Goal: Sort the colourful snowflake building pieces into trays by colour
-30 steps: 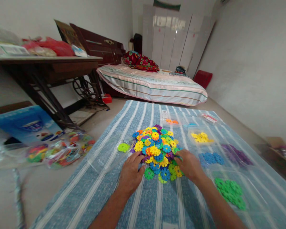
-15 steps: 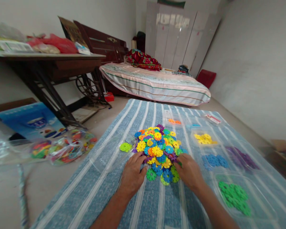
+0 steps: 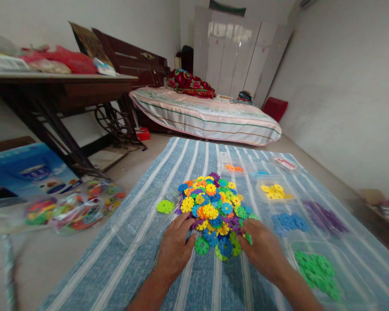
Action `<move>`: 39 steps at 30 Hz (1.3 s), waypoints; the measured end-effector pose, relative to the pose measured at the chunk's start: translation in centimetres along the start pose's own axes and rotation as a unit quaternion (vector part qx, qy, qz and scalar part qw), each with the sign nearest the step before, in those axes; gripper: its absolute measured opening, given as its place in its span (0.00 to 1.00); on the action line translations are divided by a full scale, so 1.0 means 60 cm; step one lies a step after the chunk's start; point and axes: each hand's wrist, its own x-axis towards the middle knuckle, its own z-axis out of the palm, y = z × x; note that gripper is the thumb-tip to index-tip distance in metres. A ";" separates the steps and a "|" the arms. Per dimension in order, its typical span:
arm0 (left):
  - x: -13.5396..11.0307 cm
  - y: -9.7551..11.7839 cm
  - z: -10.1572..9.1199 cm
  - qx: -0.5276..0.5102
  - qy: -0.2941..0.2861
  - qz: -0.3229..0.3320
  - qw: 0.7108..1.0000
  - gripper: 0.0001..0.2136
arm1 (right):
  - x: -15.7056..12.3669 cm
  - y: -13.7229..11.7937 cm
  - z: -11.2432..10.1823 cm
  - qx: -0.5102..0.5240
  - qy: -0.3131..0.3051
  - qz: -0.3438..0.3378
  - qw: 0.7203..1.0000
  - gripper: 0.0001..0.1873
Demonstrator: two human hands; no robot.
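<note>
A heap of flower-shaped plastic discs (image 3: 210, 211) in mixed yellow, blue, green, orange and purple lies mid-table. At its near left edge rests my left hand (image 3: 175, 246), fingers apart and fingertips on the heap, with nothing in its grasp. On the near right side, my right hand (image 3: 264, 248) is closed with a green disc (image 3: 248, 238) showing between thumb and fingers. Light green discs (image 3: 165, 206) sit in a clear container (image 3: 129, 235) left of the heap. The green discs (image 3: 317, 272) in a clear tub are nearest my right forearm.
Along the right side stand clear tubs with yellow discs (image 3: 275, 191), blue discs (image 3: 290, 221), purple discs (image 3: 326, 216) and orange discs (image 3: 234, 168). A striped blue cloth (image 3: 201, 293) covers the table. Bagged toys (image 3: 81, 211) are at the left; a bed (image 3: 207, 114) stands beyond.
My right hand has drawn slightly back from the heap, and a green disc now shows in its fingers. My left hand keeps its place at the edge. The whole view has shifted a little.
</note>
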 end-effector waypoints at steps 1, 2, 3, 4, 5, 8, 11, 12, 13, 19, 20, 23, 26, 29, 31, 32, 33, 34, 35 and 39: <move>0.000 -0.001 0.000 0.002 0.001 0.001 1.000 0.15 | 0.001 -0.002 -0.003 0.002 -0.002 -0.003 1.000 0.05; 0.000 -0.002 0.000 0.003 0.002 0.003 1.000 0.15 | 0.001 -0.003 -0.005 0.004 -0.002 -0.007 1.000 0.05; 0.001 -0.002 0.000 0.002 0.002 0.004 1.000 0.15 | 0.000 -0.005 -0.007 0.008 -0.003 -0.011 1.000 0.05; 0.001 -0.003 0.000 0.001 0.002 0.007 1.000 0.15 | -0.001 -0.006 -0.009 0.013 -0.004 -0.015 1.000 0.05; 0.002 -0.003 0.000 0.000 0.002 0.009 1.000 0.15 | -0.003 -0.008 -0.009 0.020 -0.006 -0.020 1.000 0.06; 0.004 -0.004 0.000 -0.005 0.006 0.010 1.000 0.14 | -0.013 -0.007 -0.008 0.040 -0.005 -0.031 0.999 0.05; 0.005 -0.005 0.002 -0.011 0.009 0.010 1.000 0.14 | -0.025 -0.002 -0.005 0.044 0.019 -0.037 0.998 0.06; 0.004 -0.006 0.004 -0.012 0.009 0.010 1.000 0.14 | -0.029 0.002 -0.005 0.042 0.030 -0.040 0.998 0.06; 0.004 -0.007 0.005 -0.012 0.010 0.009 1.000 0.14 | -0.032 0.007 -0.006 0.038 0.044 -0.043 0.997 0.06; 0.004 -0.014 0.007 0.005 0.020 0.020 1.000 0.14 | -0.031 0.095 -0.065 -0.039 0.177 0.003 0.983 0.11; 0.004 -0.014 0.007 0.008 0.021 0.024 0.999 0.13 | -0.029 0.122 -0.084 -0.073 0.208 0.028 0.975 0.13; 0.006 -0.013 0.005 0.011 0.023 0.028 0.999 0.14 | -0.023 0.213 -0.140 -0.206 0.261 0.143 0.932 0.19; 0.008 -0.010 0.003 0.011 0.017 0.030 0.999 0.14 | -0.022 0.298 -0.178 -0.287 0.268 0.244 0.886 0.23; 0.008 -0.007 0.001 0.009 0.012 0.023 1.000 0.14 | -0.028 0.340 -0.186 -0.298 0.221 0.277 0.886 0.27; 0.007 -0.005 0.000 0.003 0.008 0.013 1.000 0.14 | -0.032 0.333 -0.177 -0.290 0.204 0.300 0.886 0.28; 0.006 -0.004 0.000 0.000 0.005 0.010 1.000 0.14 | -0.034 0.320 -0.169 -0.283 0.204 0.303 0.887 0.29; 0.005 -0.003 -0.001 -0.004 0.002 0.007 1.000 0.14 | -0.035 0.302 -0.159 -0.271 0.209 0.294 0.892 0.29; 0.004 -0.001 -0.002 -0.007 0.000 0.004 1.000 0.14 | -0.035 0.279 -0.148 -0.254 0.219 0.273 0.901 0.28; 0.004 0.000 -0.003 -0.010 -0.002 0.002 1.000 0.14 | -0.034 0.254 -0.136 -0.230 0.233 0.241 0.914 0.28; 0.003 0.004 -0.006 -0.016 -0.011 -0.004 1.000 0.15 | -0.025 0.138 -0.077 -0.067 0.228 0.074 0.969 0.20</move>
